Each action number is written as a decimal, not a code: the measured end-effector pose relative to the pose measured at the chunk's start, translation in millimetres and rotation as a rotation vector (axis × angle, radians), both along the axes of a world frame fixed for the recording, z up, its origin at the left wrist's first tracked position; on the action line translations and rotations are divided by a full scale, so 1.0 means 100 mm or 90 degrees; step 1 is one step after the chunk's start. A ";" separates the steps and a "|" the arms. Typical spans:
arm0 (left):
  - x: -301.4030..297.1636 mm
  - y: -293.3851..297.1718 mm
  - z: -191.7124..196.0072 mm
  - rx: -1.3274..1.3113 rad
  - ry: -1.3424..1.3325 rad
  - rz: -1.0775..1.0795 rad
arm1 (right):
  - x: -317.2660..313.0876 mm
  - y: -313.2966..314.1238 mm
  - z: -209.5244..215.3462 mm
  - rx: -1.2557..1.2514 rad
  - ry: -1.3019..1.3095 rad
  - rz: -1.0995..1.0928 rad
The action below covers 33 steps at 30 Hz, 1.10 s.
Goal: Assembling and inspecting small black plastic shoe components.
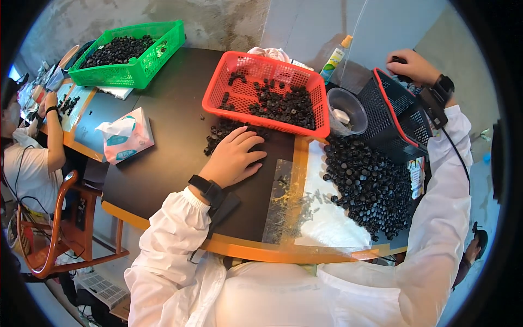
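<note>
A green slatted plastic basket (146,73) of small dark pieces stands behind a pink-and-white cardboard tissue box (136,143) on the smooth dark worktop (163,185). The left hand (233,155) lies palm down, its grip released, fingers spread at a loose cluster of black pieces (211,143) just before a red perforated basket (261,122) partly filled with more. Glossy, rounded black caps (365,182) heap partly over a white sheet (327,218). A dark mesh basket (376,126) tilts behind them; the right hand's (417,68) grip curls around a black object (400,60).
</note>
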State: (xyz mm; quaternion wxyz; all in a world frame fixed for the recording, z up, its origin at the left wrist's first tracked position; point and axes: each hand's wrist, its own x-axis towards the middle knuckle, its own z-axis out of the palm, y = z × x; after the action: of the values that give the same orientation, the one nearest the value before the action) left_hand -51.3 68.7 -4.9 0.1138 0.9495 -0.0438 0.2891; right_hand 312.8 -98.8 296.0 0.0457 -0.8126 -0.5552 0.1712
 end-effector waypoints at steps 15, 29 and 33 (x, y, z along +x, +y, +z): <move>-0.73 0.06 -0.04 -0.362 -0.011 0.237 | -2.38 1.01 -2.31 0.303 -0.114 0.477; -0.40 0.03 -0.08 -0.319 0.023 0.266 | -2.38 1.11 -2.83 0.384 -0.171 0.420; -0.41 0.02 -0.03 -0.366 0.027 0.258 | -2.38 1.04 -2.74 0.340 -0.226 0.425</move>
State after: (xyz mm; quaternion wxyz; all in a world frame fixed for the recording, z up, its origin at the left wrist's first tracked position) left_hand -92.1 71.0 -7.5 0.3175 0.8739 0.2307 0.2867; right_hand 75.1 5.1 21.8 0.0998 -0.5659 -0.8104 -0.1145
